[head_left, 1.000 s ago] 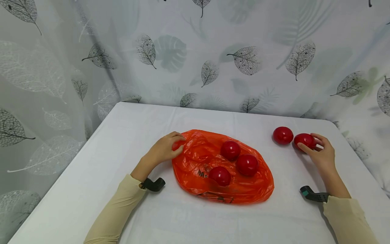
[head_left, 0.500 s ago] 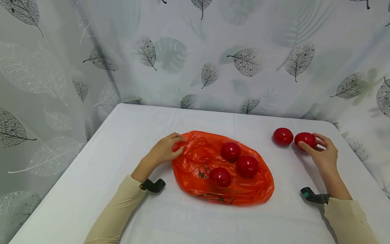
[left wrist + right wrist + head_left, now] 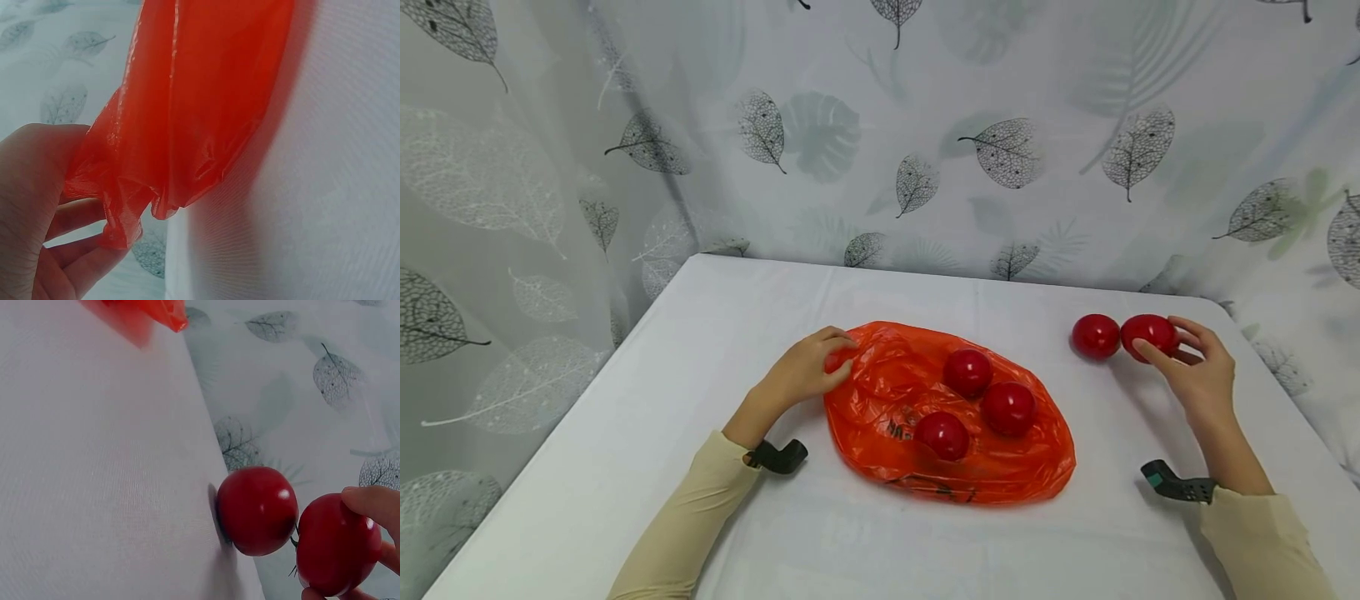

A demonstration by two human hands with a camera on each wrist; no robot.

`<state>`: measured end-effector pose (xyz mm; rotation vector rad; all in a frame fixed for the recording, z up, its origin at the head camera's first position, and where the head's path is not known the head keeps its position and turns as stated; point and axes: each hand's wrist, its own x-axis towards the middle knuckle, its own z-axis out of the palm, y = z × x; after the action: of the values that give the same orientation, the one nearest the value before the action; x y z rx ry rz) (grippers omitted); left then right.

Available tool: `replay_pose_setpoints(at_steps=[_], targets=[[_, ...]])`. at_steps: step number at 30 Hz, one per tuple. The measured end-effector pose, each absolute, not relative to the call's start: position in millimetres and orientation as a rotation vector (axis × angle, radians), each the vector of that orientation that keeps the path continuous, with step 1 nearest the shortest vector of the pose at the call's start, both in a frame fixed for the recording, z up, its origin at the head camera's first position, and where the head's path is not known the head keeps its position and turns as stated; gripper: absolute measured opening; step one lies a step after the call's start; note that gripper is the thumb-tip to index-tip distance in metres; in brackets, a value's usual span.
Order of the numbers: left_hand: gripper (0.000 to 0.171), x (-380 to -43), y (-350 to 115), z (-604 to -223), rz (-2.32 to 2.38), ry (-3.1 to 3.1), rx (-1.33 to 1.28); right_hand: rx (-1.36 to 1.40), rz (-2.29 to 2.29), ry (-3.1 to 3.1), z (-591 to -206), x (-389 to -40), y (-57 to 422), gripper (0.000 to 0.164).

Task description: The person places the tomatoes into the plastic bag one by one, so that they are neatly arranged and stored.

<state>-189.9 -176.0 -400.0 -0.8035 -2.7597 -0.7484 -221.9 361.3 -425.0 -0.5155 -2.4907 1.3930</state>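
An orange-red plastic bag (image 3: 880, 400) lies spread on the table with three tomatoes showing on it: one at the back (image 3: 967, 372), one at the right (image 3: 1008, 407), one at the front (image 3: 942, 435). My left hand (image 3: 808, 365) pinches the bag's left edge; the left wrist view shows its crumpled rim (image 3: 125, 200) between thumb and fingers. At the far right, my right hand (image 3: 1204, 367) grips a tomato (image 3: 337, 545), whose green stem faces left. It is raised off the table, right beside another tomato (image 3: 257, 510) resting there.
A white cloth covers the table (image 3: 760, 533). Behind and at the sides hangs a pale curtain (image 3: 850, 125) with a leaf print. Each wrist wears a black camera mount, such as the left one (image 3: 780, 457).
My right hand has lifted its tomato slightly off the table, and the shadow beneath has spread. The left hand, the bag and the other tomatoes have stayed in place.
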Motion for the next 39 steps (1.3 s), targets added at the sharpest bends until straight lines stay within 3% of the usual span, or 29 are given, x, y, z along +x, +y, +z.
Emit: replay_pose_setpoints(at_steps=[7,39], targets=[[0.027,-189.9,-175.7,-399.6,-0.755,-2.769,-0.793,-0.399,1.373,-2.483,-440.3,-232.2,370.0,0.072],[0.026,-192.3,-176.2,-402.0,-0.746,-2.771,-0.801,0.008,1.364,-2.463,-429.4,-226.9,307.2,0.068]])
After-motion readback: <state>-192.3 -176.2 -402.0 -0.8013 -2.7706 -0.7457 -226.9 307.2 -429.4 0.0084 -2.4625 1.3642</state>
